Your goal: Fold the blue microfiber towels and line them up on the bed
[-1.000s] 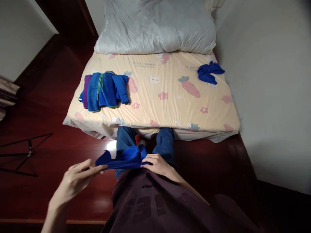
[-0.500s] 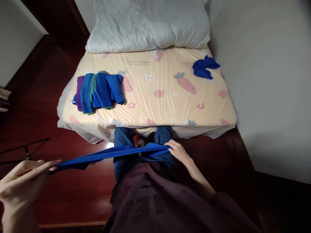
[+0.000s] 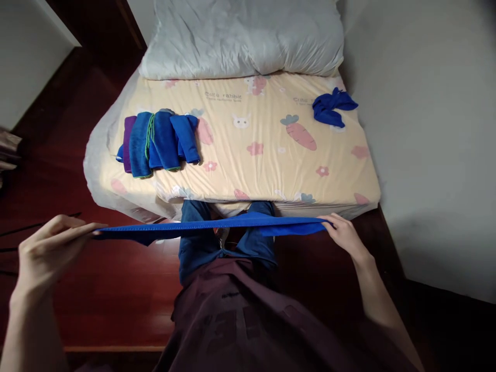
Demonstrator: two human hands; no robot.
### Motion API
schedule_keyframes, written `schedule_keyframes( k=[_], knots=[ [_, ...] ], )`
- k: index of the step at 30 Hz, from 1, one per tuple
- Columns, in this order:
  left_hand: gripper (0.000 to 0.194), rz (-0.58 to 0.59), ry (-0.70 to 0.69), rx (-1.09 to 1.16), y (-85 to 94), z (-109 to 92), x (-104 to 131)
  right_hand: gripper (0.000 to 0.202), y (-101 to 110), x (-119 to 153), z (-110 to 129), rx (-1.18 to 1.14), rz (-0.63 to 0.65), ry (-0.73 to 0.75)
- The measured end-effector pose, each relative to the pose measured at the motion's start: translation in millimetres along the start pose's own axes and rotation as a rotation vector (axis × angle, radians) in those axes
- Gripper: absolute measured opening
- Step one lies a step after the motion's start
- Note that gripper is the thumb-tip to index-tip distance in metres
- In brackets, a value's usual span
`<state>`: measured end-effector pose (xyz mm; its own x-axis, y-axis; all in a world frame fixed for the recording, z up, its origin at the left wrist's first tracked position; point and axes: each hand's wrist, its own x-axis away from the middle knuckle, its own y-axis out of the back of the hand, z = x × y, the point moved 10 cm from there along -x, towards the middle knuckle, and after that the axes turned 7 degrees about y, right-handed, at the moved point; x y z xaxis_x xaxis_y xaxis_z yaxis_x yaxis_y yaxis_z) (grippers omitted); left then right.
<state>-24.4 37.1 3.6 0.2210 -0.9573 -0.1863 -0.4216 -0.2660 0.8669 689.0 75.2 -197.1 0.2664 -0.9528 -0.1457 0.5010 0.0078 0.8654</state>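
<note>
A blue cloth (image 3: 217, 224) is stretched nearly level in front of my knees, its long edge taut. My left hand (image 3: 54, 250) pinches its left end between thumb and fingers. At the other end, my right hand (image 3: 343, 233) is closed on the cloth's corner. Part of the fabric hangs slightly below the taut edge. On the bed's left side lie several folded or rolled blue cloths (image 3: 163, 142), some with green edging, beside a purple one (image 3: 127, 144). A crumpled blue cloth (image 3: 333, 107) rests at the bed's right edge.
The bed (image 3: 232, 170) has a yellow sheet with carrots and rabbits. A pale grey quilt (image 3: 244, 39) is piled at its far end. A wall (image 3: 426, 129) rises on the right. Dark thin bars (image 3: 27, 227) stand by my left hand above the red floor (image 3: 116, 305).
My right hand has moved right and slightly up, and my left hand has risen. The blue cloth between them is now wider, higher and more level.
</note>
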Motion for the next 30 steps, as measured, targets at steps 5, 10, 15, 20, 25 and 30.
schedule_keyframes(
  k=[5,10,15,20,25,30],
  knots=[
    [0.013,-0.083,-0.133,0.046,-21.7,0,-23,0.026,23,5,-25,-0.02,-0.009,-0.04],
    [0.021,-0.037,-0.189,0.048,-24.2,-27,-53,0.02,78,-9,-38,0.057,-0.217,-0.093],
    [0.037,-0.127,-0.224,0.016,-29.6,-55,-107,0.022,157,-33,-55,0.002,-0.525,-0.318],
    [0.051,-0.223,-0.148,0.071,-37.4,-78,-156,0.02,202,-61,-51,-0.045,-0.583,-0.385],
    [0.051,-0.178,-0.027,0.128,-54.7,-90,-173,0.016,215,-66,-51,-0.144,-0.683,-0.392],
    [0.056,-0.065,0.012,0.233,-70.7,-86,-171,0.011,210,-56,-51,-0.176,-0.619,-0.366]
  ],
)
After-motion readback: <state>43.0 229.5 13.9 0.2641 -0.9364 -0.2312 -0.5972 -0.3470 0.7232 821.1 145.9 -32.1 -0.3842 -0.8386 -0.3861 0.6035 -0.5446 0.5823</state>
